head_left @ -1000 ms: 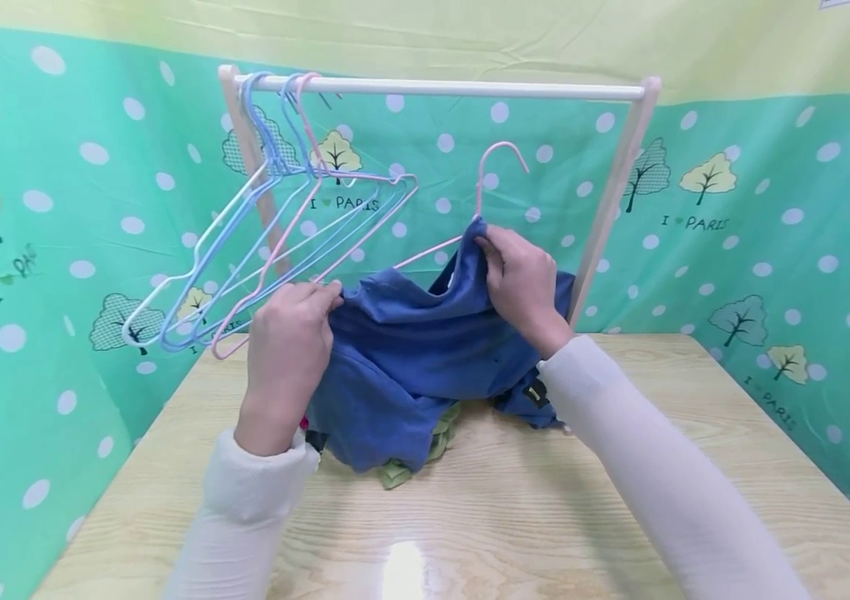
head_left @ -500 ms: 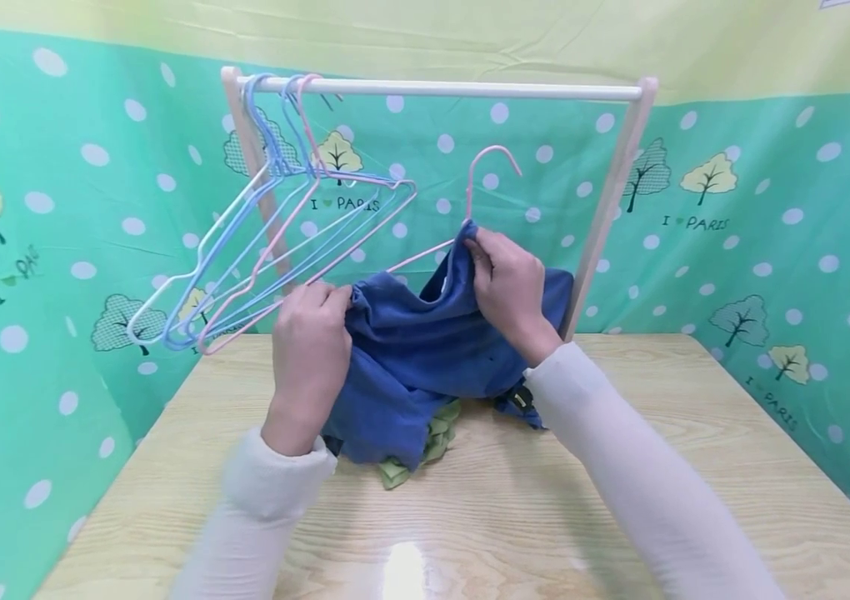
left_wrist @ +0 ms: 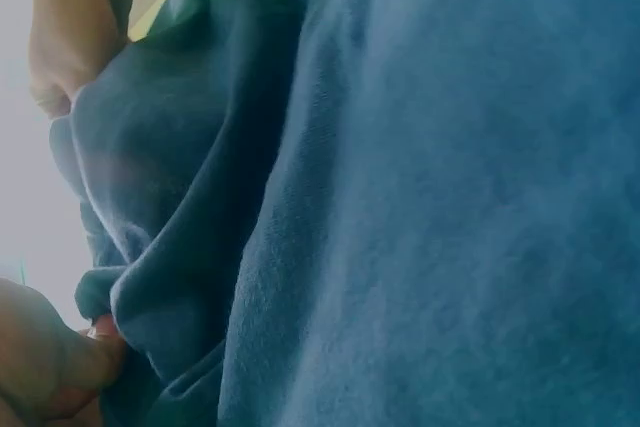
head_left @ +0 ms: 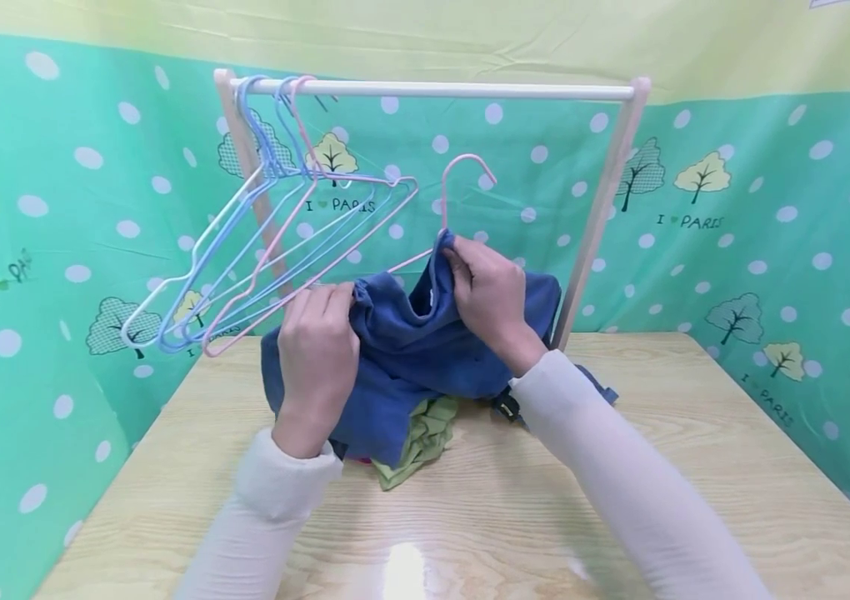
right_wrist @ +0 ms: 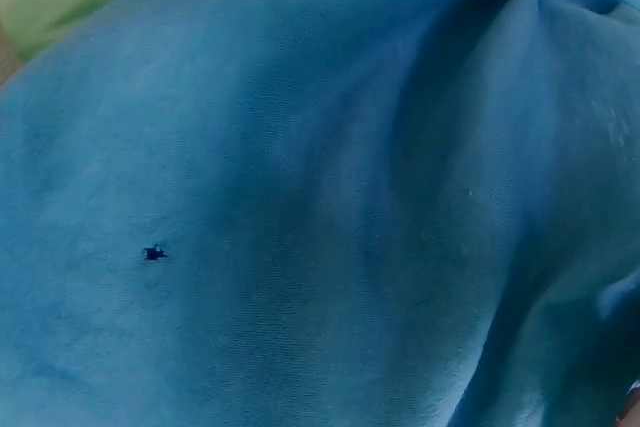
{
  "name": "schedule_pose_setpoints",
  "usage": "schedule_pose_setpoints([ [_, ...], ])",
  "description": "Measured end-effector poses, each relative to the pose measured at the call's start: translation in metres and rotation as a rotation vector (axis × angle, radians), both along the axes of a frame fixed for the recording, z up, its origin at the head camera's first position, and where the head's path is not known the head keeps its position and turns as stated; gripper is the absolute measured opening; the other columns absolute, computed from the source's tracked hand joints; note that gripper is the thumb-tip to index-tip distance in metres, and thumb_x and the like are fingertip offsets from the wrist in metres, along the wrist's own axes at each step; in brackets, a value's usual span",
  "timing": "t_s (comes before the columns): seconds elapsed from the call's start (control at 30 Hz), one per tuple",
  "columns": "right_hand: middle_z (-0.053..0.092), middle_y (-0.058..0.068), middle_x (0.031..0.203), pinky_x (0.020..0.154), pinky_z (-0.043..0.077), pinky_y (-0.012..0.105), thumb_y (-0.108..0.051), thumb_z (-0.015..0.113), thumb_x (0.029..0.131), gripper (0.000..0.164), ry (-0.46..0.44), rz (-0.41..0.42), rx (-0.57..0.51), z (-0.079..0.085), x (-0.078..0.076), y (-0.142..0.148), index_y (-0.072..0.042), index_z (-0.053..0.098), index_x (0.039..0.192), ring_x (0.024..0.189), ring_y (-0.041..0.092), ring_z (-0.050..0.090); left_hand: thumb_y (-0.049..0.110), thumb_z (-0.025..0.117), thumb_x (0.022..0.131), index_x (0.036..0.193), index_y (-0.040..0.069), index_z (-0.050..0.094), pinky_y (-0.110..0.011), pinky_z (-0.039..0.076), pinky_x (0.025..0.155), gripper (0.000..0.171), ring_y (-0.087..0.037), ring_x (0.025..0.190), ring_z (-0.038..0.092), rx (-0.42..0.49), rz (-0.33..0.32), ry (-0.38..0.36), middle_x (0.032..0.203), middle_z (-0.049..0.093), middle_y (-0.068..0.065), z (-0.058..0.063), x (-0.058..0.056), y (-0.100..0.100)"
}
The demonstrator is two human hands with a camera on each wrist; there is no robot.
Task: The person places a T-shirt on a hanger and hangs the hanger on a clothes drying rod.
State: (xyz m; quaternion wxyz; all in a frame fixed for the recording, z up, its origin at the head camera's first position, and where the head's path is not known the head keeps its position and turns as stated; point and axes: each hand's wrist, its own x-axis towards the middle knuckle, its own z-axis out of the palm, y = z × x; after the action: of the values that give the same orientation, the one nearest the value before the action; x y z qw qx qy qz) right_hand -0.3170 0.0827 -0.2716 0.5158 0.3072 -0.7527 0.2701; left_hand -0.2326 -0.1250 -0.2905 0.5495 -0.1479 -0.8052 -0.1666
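Observation:
A blue garment (head_left: 425,354) is held up between both hands, its opening sagging in a curve. The left hand (head_left: 317,358) grips its edge on the left, while the right hand (head_left: 491,298) pinches the raised edge on the right. A pink hanger (head_left: 444,192) stands with its hook above the cloth, close to the right fingers; most of its lower part is hidden by the garment. In the left wrist view, blue cloth (left_wrist: 450,207) fills most of the picture. The right wrist view shows the cloth (right_wrist: 300,207) with a small dark spot.
Behind the hands stands a rack with a white rod (head_left: 432,88). Several blue, white and pink hangers (head_left: 267,250) hang at its left end. Crumpled green cloth (head_left: 425,442) and a dark item with a black tag (head_left: 506,407) lie on the wooden table (head_left: 485,517).
The right hand has moved left and slightly down, with the pink hanger's hook. The left hand has shifted right, so the hands are closer together. More green cloth shows.

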Motion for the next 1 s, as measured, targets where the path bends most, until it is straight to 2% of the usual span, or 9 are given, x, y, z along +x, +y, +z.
schedule_pose_setpoints([
  [0.1, 0.074, 0.014, 0.093, 0.064, 0.054, 0.043, -0.017, 0.058, 0.106, 0.021, -0.008, 0.022, 0.021, 0.000, -0.001, 0.003, -0.002, 0.071, 0.098, 0.076, 0.029, 0.070, -0.013, 0.059, 0.093, 0.100, -0.008, 0.073, -0.050, 0.055, 0.082, 0.016, -0.041, 0.084, 0.064, 0.025, -0.016, 0.007, 0.094, 0.071, -0.022, 0.000, -0.001, -0.001],
  [0.23, 0.075, 0.017, 0.106, 0.082, 0.056, 0.046, -0.017, 0.060, 0.105, 0.024, -0.027, 0.047, 0.051, 0.002, -0.003, 0.012, 0.001, 0.072, 0.115, 0.092, 0.032, 0.071, -0.011, 0.061, 0.093, 0.098, -0.008, 0.072, -0.050, 0.055, 0.081, 0.013, -0.042, 0.083, 0.063, 0.052, -0.024, 0.030, 0.091, 0.071, -0.022, 0.003, -0.002, -0.004],
  [0.37, 0.073, 0.017, 0.103, 0.082, 0.055, 0.047, -0.016, 0.060, 0.105, 0.022, -0.002, 0.041, 0.090, -0.001, -0.007, 0.021, 0.002, 0.071, 0.113, 0.091, 0.033, 0.068, -0.009, 0.059, 0.094, 0.098, -0.007, 0.072, -0.050, 0.054, 0.077, 0.013, -0.042, 0.081, 0.062, 0.079, -0.021, 0.042, 0.091, 0.070, -0.022, 0.005, -0.001, -0.007],
  [0.5, 0.071, 0.016, 0.095, 0.077, 0.053, 0.047, -0.013, 0.059, 0.105, 0.018, 0.025, 0.027, 0.138, -0.008, -0.015, 0.029, 0.002, 0.069, 0.108, 0.084, 0.033, 0.065, -0.008, 0.058, 0.095, 0.098, -0.006, 0.072, -0.050, 0.055, 0.077, 0.014, -0.042, 0.082, 0.062, 0.091, -0.022, 0.032, 0.091, 0.069, -0.021, 0.005, -0.001, -0.009],
  [0.7, 0.071, 0.015, 0.092, 0.077, 0.053, 0.048, -0.011, 0.063, 0.102, 0.014, 0.005, 0.005, 0.150, -0.019, -0.026, 0.042, 0.001, 0.070, 0.106, 0.084, 0.034, 0.065, -0.010, 0.061, 0.093, 0.097, -0.007, 0.073, -0.050, 0.056, 0.077, 0.013, -0.041, 0.083, 0.063, 0.121, -0.015, 0.027, 0.092, 0.070, -0.021, 0.005, -0.001, -0.011],
  [0.83, 0.072, 0.016, 0.101, 0.084, 0.053, 0.049, -0.014, 0.063, 0.103, 0.019, -0.047, 0.017, 0.143, -0.022, -0.028, 0.051, 0.000, 0.070, 0.112, 0.092, 0.034, 0.066, -0.011, 0.061, 0.093, 0.097, -0.008, 0.072, -0.051, 0.056, 0.077, 0.012, -0.042, 0.084, 0.064, 0.139, -0.015, 0.023, 0.092, 0.070, -0.022, 0.006, 0.000, -0.012],
  [1.0, 0.071, 0.020, 0.115, 0.098, 0.047, 0.052, -0.015, 0.052, 0.107, 0.029, -0.079, 0.018, 0.053, -0.025, -0.030, 0.069, 0.003, 0.068, 0.124, 0.109, 0.039, 0.064, -0.009, 0.062, 0.095, 0.099, -0.007, 0.073, -0.052, 0.056, 0.079, 0.012, -0.042, 0.086, 0.065, 0.139, -0.008, 0.014, 0.092, 0.069, -0.022, 0.006, 0.000, -0.014],
])
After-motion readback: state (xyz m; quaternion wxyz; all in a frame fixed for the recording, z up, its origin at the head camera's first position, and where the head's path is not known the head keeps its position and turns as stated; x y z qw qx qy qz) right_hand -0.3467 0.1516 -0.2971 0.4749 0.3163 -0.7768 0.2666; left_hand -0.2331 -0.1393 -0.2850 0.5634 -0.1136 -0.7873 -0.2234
